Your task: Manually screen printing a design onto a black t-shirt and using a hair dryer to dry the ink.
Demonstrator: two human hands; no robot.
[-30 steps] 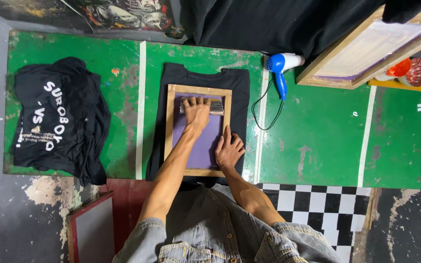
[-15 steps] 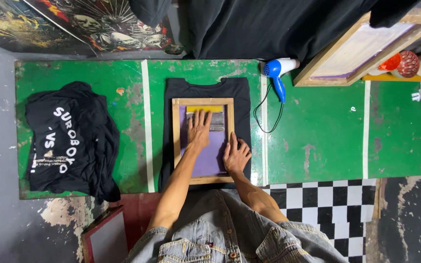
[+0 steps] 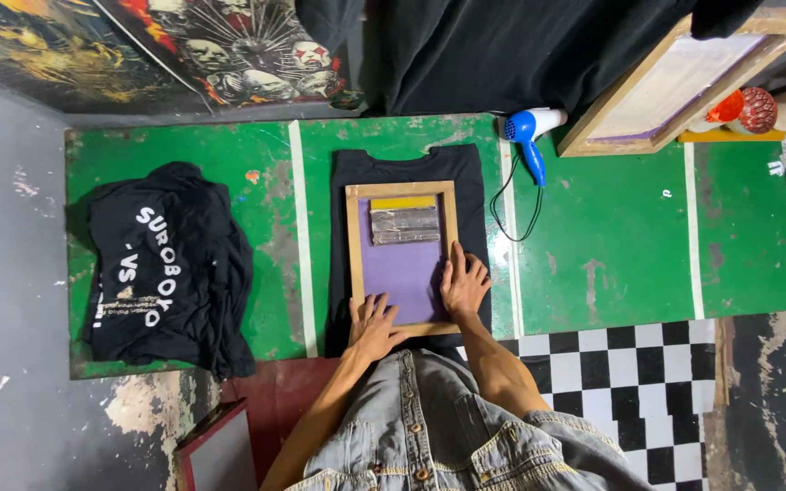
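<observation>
Jacket: gray-blue denim, faded, with round metal buttons down the front.
Stitching: yellow-brown thread along seams.
Sleeves: seem rolled up above the elbows.
Arms: bare.

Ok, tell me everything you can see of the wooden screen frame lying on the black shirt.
The wooden screen frame is a light wood rectangle around a purple mesh, lying flat on the black shirt spread on the green table. Near its far end a yellow strip runs across, with a silvery-grey squeegee-like bar just below it on the mesh. The left hand rests on the near left corner; the right hand presses on the right rail, fingers spread.
</observation>
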